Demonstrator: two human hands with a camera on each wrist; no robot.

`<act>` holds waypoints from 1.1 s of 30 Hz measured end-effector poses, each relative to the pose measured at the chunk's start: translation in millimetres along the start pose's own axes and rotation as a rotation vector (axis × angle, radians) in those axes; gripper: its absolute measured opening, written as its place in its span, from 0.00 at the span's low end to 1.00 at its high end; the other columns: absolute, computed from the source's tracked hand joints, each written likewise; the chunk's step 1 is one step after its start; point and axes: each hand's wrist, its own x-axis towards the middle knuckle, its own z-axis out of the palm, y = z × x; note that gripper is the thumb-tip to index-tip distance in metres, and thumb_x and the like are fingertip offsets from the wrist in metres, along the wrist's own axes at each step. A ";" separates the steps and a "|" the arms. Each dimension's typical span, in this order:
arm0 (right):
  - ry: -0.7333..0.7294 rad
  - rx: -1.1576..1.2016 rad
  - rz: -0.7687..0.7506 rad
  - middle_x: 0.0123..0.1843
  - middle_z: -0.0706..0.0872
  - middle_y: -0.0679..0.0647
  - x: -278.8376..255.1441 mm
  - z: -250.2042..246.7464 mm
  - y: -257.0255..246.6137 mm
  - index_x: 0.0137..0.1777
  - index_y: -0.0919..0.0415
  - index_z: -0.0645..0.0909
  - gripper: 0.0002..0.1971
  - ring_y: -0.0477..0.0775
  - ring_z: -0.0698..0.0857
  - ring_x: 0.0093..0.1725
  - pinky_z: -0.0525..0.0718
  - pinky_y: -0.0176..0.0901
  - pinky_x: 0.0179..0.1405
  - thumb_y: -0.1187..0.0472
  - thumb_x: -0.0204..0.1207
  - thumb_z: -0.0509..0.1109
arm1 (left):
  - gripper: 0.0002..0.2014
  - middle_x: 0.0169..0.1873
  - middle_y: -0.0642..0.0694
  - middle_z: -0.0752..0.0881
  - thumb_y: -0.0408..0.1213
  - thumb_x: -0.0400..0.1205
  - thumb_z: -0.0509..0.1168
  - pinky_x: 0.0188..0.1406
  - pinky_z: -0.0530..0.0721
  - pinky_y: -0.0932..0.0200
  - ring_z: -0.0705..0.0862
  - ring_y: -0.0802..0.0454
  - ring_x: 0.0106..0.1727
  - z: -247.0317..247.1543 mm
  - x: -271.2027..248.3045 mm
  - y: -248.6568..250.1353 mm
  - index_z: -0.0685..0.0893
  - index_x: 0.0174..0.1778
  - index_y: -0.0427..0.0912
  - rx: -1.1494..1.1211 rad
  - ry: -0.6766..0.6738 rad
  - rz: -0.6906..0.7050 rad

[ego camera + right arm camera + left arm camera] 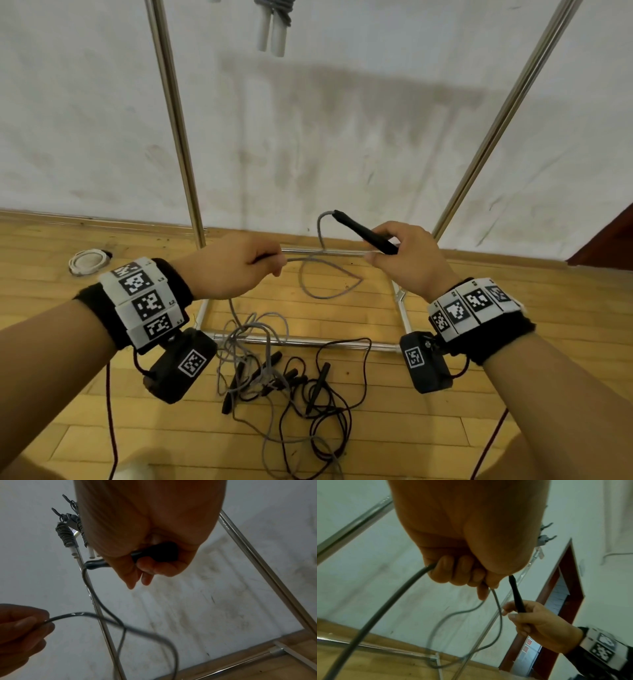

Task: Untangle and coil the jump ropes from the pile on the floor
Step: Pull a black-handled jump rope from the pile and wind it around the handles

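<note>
My right hand (399, 255) grips the black handle (363, 231) of a grey jump rope (322, 274), the handle pointing up and left. The grey rope loops down from the handle tip and crosses to my left hand (246, 265), whose curled fingers (453, 573) hold it. From the left hand the rope hangs down to a tangled pile (284, 377) of grey and black ropes with black handles on the wooden floor below my wrists. The right wrist view shows the handle (154, 555) in my fist and the rope (106, 616) crossing itself.
A metal rack stands before me, with two slanted uprights (174, 123) and floor bars (308, 341). Coiled grey ropes with white handles (274, 31) hang from its top. A white coiled rope (87, 262) lies on the floor at left. A stained white wall is behind.
</note>
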 end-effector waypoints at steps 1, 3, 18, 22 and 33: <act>-0.008 0.023 -0.013 0.41 0.86 0.41 -0.7 1.5 -2.9 0.47 0.47 0.86 0.07 0.41 0.83 0.40 0.75 0.35 0.40 0.60 0.73 0.77 | 0.14 0.25 0.51 0.79 0.47 0.88 0.57 0.27 0.74 0.69 0.77 0.60 0.25 0.4 -1.1 5.3 0.84 0.40 0.52 -0.001 0.005 0.011; -0.033 0.069 -0.055 0.40 0.86 0.41 -3.7 6.7 -12.1 0.48 0.47 0.87 0.05 0.39 0.83 0.37 0.75 0.34 0.39 0.56 0.75 0.76 | 0.14 0.25 0.51 0.79 0.45 0.88 0.58 0.26 0.73 0.70 0.77 0.61 0.24 2.5 -2.2 15.4 0.85 0.42 0.48 -0.017 0.021 0.022; -0.103 0.130 -0.223 0.23 0.74 0.41 -14.1 33.5 -47.3 0.34 0.49 0.79 0.12 0.41 0.71 0.23 0.69 0.30 0.25 0.51 0.79 0.72 | 0.11 0.40 0.54 0.89 0.42 0.89 0.57 0.46 0.85 0.65 0.87 0.63 0.43 16.0 -5.8 13.7 0.82 0.45 0.49 -0.261 -0.141 -0.021; -0.015 0.131 -0.230 0.24 0.73 0.43 -14.1 30.4 -49.6 0.36 0.55 0.80 0.12 0.42 0.71 0.24 0.68 0.32 0.24 0.51 0.79 0.72 | 0.10 0.47 0.54 0.88 0.42 0.90 0.55 0.48 0.79 0.68 0.85 0.65 0.48 35.0 -9.5 -1.0 0.82 0.51 0.49 -0.234 -0.346 -0.081; 0.217 0.278 -0.151 0.25 0.75 0.42 -1.5 4.1 -34.8 0.36 0.55 0.83 0.12 0.42 0.71 0.24 0.71 0.33 0.25 0.50 0.78 0.72 | 0.12 0.38 0.51 0.91 0.40 0.90 0.55 0.47 0.82 0.64 0.86 0.62 0.42 38.8 -11.7 -20.9 0.82 0.46 0.47 -0.202 -0.272 -0.139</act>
